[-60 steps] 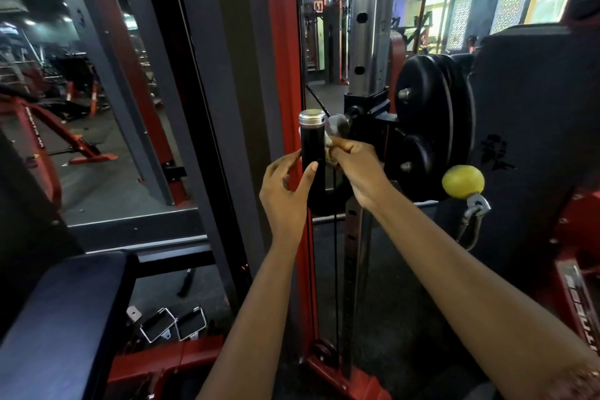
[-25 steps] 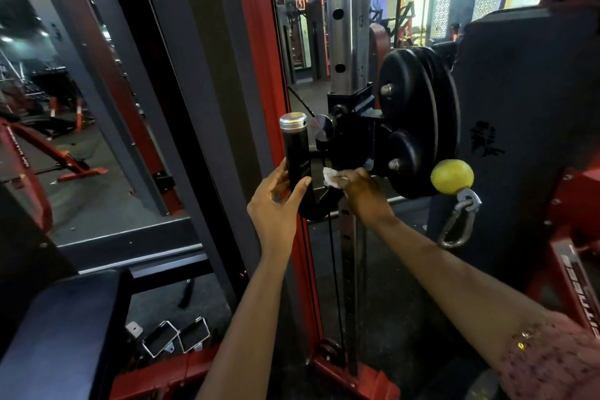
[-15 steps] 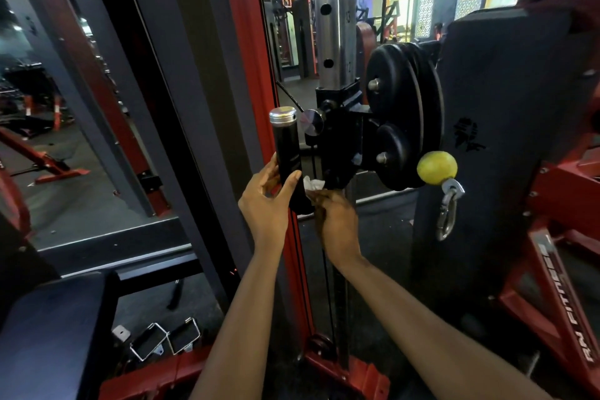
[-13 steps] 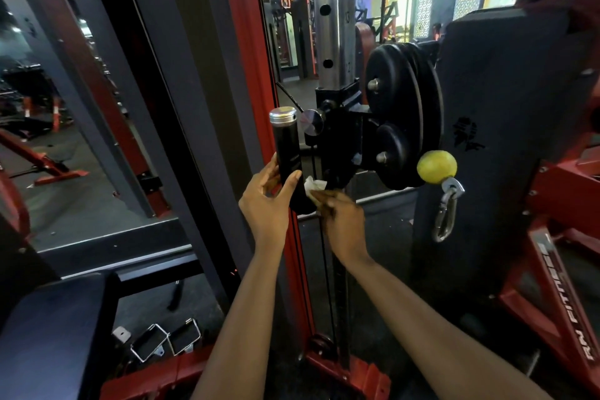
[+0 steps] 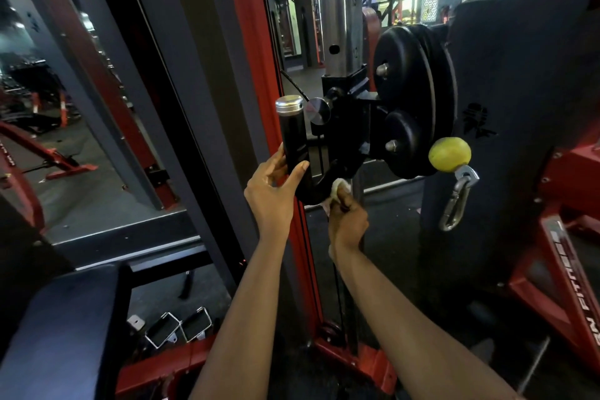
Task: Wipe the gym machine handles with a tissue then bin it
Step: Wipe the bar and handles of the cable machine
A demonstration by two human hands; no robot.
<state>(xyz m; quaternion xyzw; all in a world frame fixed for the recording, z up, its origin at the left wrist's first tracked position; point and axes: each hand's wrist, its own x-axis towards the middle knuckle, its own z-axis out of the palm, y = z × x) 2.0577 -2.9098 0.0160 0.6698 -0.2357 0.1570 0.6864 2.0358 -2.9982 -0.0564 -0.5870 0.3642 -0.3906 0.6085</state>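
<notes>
My right hand [image 5: 349, 221], pinching the tissue [image 5: 338, 187], has slid down to the curved base of the handle [image 5: 293, 136]. My left hand [image 5: 272, 195] grips the upright part. This handle looks nearly wiped; binning remains.

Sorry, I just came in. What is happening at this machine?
A person is cleaning a gym machine. The left hand holds the upright black handle near its lower end. The right hand pinches a white tissue and presses it against the curved black bracket under the handle. The tissue has not yet been binned, and no bin is in view.
</notes>
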